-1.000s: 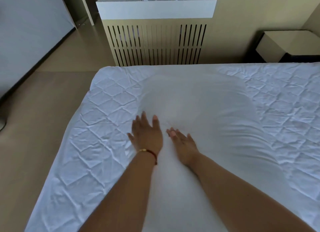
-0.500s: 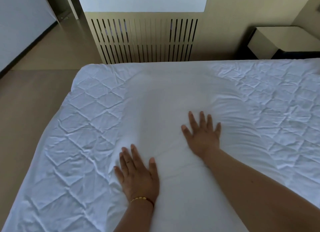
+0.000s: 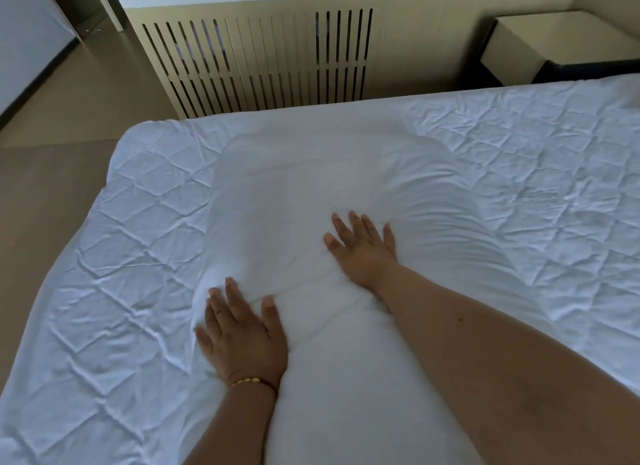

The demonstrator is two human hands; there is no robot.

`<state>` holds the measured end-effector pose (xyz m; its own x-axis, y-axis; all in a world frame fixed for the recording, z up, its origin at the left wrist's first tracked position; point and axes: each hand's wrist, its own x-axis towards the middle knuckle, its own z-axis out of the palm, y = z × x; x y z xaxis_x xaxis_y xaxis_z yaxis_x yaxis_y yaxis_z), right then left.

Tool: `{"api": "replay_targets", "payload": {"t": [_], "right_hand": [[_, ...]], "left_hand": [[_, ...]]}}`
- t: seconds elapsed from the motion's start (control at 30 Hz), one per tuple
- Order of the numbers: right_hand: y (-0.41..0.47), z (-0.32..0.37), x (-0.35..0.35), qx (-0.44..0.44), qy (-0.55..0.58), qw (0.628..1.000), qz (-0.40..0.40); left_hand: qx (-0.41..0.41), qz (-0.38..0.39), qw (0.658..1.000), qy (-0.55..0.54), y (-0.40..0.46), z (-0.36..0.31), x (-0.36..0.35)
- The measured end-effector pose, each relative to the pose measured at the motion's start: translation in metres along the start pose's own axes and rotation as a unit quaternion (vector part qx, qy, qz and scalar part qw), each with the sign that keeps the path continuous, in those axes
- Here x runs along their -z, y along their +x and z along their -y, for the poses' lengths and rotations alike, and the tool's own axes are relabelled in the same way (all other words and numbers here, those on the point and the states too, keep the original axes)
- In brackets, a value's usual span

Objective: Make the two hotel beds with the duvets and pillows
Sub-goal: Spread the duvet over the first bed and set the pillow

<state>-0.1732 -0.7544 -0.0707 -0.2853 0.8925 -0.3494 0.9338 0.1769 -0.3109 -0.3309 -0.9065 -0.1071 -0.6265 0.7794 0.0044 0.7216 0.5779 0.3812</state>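
Note:
A white pillow lies lengthwise on the bed, which is covered by a wrinkled white quilted mattress pad. My left hand, with a gold bracelet at the wrist, presses flat on the pillow's left edge. Further up, near the pillow's middle, my right hand lies flat with its fingers spread. Both hands push dents and creases into the pillow. No duvet is in view.
A slatted radiator cover stands against the wall just beyond the bed's far edge. A beige bedside cabinet sits at the back right. Tan floor runs along the bed's left side.
My hands were side by side on the pillow a second ago. The left hand slid back and left toward the pillow's edge, and the right hand slid forward and right.

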Motion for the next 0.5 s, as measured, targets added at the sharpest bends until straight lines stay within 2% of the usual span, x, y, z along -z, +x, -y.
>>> {"api": "replay_targets", "payload": {"t": [0.07,0.13,0.2,0.23,0.3,0.37,0.43,0.5], "right_hand": [[-0.019,-0.010,0.020,0.051,-0.003,0.998,0.035],[-0.044,-0.021,0.042,0.112,0.003,0.992,0.056],[-0.073,-0.039,0.058,0.109,0.054,0.992,0.011],[-0.088,-0.053,0.062,0.071,0.060,0.995,-0.043],[-0.121,-0.083,0.058,-0.036,0.020,0.990,-0.134],[-0.155,-0.108,0.041,-0.107,0.002,0.987,-0.124],[-0.182,-0.120,0.030,-0.109,0.031,0.990,-0.086],[-0.196,-0.130,0.028,-0.089,0.053,0.993,-0.054]], "left_hand": [[0.002,-0.030,0.999,-0.015,0.000,-0.020,0.021],[-0.084,-0.060,0.995,-0.001,0.003,-0.045,0.038],[-0.202,-0.051,0.977,0.052,0.008,-0.066,0.046],[-0.223,-0.019,0.971,0.085,0.011,-0.072,0.047],[-0.177,0.057,0.973,0.134,0.020,-0.072,0.044],[-0.112,0.121,0.973,0.162,0.026,-0.067,0.042],[-0.080,0.163,0.969,0.169,0.024,-0.073,0.050],[-0.026,0.174,0.976,0.132,0.016,-0.097,0.061]]}}
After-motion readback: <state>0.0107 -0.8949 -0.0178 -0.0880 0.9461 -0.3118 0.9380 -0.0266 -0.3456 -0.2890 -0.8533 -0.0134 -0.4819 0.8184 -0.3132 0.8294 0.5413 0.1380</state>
